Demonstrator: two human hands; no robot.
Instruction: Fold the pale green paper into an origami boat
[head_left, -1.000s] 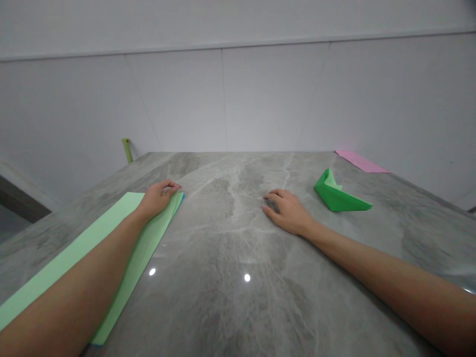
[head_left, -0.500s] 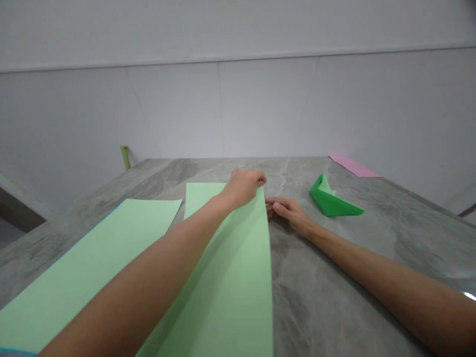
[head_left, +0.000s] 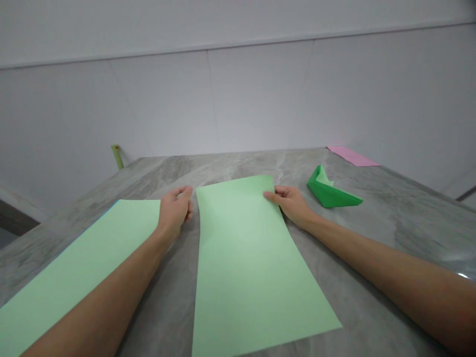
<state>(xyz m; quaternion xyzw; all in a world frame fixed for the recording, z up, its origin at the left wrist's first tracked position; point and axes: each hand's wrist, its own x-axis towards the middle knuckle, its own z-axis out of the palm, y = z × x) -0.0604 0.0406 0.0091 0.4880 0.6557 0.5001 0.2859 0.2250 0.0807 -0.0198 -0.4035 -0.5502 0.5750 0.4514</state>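
A light green paper sheet (head_left: 245,258) lies flat on the grey marble table (head_left: 390,218) in front of me. My right hand (head_left: 293,204) pinches its far right edge, thumb on top. My left hand (head_left: 174,212) rests on the table just left of the sheet's far left corner. Its fingers are curled, nothing shows in them, and a thin strip of table separates them from the sheet. A stack of light green paper (head_left: 78,267) with a blue edge lies under my left forearm.
A folded dark green paper boat shape (head_left: 330,191) sits to the right of my right hand. A pink sheet (head_left: 351,155) lies at the far right corner by the white wall. A small yellow-green post (head_left: 117,156) stands at the far left edge.
My left hand drew one sheet off the stack, carried it right to the table's middle, then let go and moved back to its left edge. My right hand took hold of its right edge.
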